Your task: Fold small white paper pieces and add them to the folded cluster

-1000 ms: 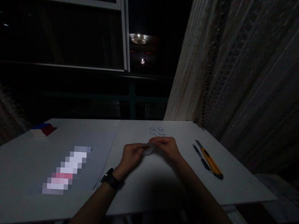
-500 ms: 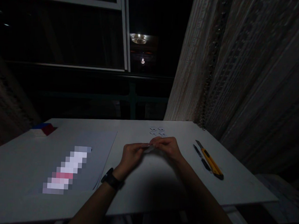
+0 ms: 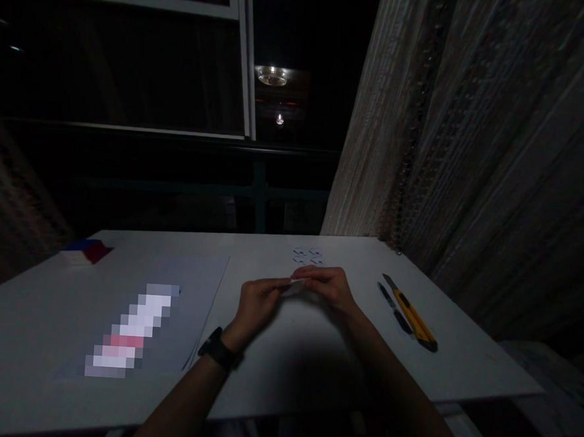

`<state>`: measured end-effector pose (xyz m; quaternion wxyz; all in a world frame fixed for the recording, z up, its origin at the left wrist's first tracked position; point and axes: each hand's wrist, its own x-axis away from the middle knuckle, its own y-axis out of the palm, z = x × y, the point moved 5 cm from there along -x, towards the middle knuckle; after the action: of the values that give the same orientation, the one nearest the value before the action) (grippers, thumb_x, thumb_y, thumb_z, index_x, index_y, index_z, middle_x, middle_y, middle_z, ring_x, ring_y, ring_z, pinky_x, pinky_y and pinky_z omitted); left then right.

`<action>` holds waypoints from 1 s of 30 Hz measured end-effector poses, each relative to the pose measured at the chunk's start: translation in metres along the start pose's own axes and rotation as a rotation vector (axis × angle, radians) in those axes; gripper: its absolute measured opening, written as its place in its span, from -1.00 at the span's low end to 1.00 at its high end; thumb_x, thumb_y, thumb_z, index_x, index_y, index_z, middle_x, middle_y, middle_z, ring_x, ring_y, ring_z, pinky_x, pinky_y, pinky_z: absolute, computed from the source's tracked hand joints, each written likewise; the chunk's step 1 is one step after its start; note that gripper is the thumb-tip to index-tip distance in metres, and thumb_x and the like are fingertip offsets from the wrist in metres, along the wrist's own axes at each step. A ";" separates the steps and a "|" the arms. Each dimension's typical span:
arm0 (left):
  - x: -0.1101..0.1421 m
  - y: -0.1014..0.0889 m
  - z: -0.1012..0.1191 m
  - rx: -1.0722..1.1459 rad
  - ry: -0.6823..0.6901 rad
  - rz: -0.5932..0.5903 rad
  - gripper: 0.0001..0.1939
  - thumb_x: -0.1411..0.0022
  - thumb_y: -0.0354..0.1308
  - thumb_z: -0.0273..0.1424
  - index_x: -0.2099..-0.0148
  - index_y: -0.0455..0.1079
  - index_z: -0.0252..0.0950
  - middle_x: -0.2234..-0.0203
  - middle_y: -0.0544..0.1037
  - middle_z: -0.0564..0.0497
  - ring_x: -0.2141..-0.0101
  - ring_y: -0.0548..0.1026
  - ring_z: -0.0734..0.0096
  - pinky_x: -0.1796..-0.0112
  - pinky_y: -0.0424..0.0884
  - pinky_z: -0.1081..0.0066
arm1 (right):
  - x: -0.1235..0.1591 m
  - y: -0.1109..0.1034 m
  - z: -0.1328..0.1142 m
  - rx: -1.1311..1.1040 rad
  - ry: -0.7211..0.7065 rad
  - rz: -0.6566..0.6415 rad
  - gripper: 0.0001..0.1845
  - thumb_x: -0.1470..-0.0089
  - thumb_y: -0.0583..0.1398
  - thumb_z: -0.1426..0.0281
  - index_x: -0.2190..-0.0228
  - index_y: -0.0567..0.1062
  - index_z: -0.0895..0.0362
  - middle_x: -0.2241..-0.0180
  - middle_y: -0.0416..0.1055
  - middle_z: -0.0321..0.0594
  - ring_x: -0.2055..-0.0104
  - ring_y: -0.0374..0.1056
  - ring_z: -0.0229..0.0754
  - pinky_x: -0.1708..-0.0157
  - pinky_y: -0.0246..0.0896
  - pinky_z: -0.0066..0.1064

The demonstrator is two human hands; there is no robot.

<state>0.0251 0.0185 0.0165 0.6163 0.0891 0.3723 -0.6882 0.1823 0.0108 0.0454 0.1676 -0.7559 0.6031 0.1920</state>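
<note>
Between my two hands, just above the middle of the table, is a small piece of white paper (image 3: 295,287). My left hand (image 3: 260,303), with a dark watch on its wrist, pinches it from the left. From the right my right hand (image 3: 331,291) grips it with closed fingers. The fingertips nearly meet and cover much of the paper. Directly beyond them lie several small paper pieces (image 3: 307,256) with dark marks, in a grid.
On the right of the white table (image 3: 281,389) are a yellow utility knife (image 3: 413,317), blade out, and a dark pen (image 3: 396,310). At left lie white sheets (image 3: 195,305) with a pixelated patch and a blue, red and white cube (image 3: 85,252). Curtains hang at the right.
The paper has tilted between my fingers, so less of its face shows than a second ago. My right fingers have shifted slightly over it; both arms stay in place.
</note>
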 end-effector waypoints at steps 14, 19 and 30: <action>0.000 0.008 0.006 0.145 -0.237 -0.177 -0.59 -0.04 0.10 -0.13 0.62 0.38 -0.36 0.75 0.24 0.13 0.65 0.16 0.58 0.61 0.02 0.52 | -0.003 -0.009 0.032 -0.050 0.292 0.195 -0.73 0.23 0.29 0.23 0.59 0.53 0.22 0.63 0.42 -0.28 0.55 0.29 -0.26 0.44 0.18 -0.41; 0.001 0.011 0.002 0.301 -0.336 -0.229 -0.48 -0.04 0.04 -0.05 0.73 0.16 -0.33 0.77 0.04 0.16 0.67 0.01 0.61 0.62 -0.07 0.49 | 0.003 -0.001 0.049 -0.474 0.491 0.136 -0.73 0.21 0.29 0.26 0.49 0.50 0.23 0.58 0.43 -0.22 0.54 0.32 -0.23 0.45 0.21 -0.40; 0.010 0.023 -0.016 0.559 -0.646 -0.234 -0.64 0.13 0.24 -0.18 0.66 0.32 -0.39 0.79 0.26 0.12 0.73 0.17 0.61 0.66 0.02 0.52 | 0.011 0.018 0.070 -0.324 0.590 0.004 -0.77 0.21 0.25 0.28 0.63 0.43 0.21 0.69 0.34 -0.30 0.62 0.25 -0.28 0.52 0.20 -0.42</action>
<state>0.0387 0.0216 -0.0095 0.5712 -0.0102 -0.0321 -0.8201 0.1610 0.0311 -0.0211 -0.1370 -0.7946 0.5885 0.0586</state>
